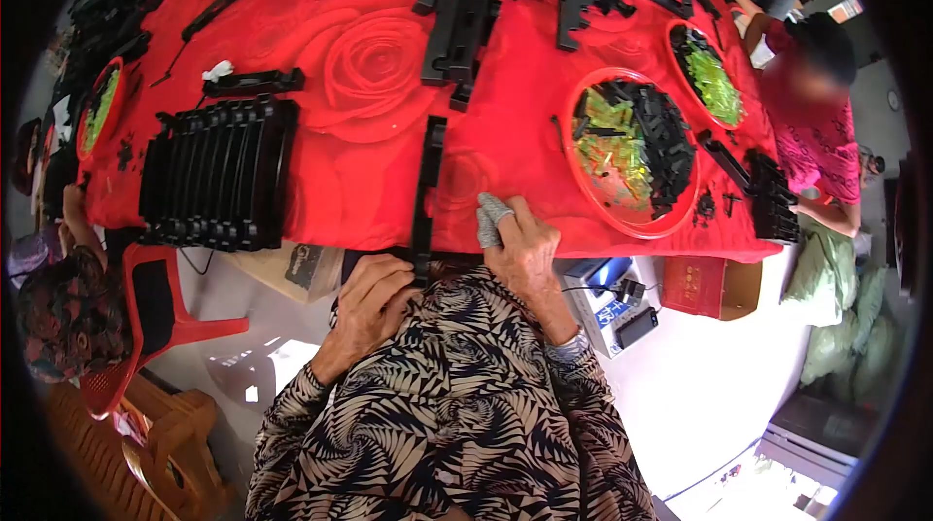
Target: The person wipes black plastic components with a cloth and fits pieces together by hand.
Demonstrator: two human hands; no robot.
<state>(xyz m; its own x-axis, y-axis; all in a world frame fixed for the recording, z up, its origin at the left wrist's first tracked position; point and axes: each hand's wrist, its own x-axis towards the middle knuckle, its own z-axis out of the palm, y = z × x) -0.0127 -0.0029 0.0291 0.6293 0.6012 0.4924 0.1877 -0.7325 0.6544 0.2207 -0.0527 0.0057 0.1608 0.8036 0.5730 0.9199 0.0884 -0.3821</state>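
A long black plastic part (426, 192) lies lengthwise toward me, its near end at the table edge. Closed around that near end are the fingers of my left hand (372, 299). To the right of the part is my right hand (526, 247), apart from it, with the fingers curled and pressed together. Grey wraps cover two of its fingertips, and I cannot make out whether anything small sits between them. Beyond the part's far end lie more black plastic parts (457, 35). A neat stack of long black parts (219, 174) stands on the left.
A red-rimmed tray (634, 232) holds green, yellow and black small pieces at right; another tray (671, 40) is behind it. Black parts crowd the back of the red tablecloth (360, 171). Other people sit at both sides. Below the edge are a red box (692, 286) and a white box (593, 302).
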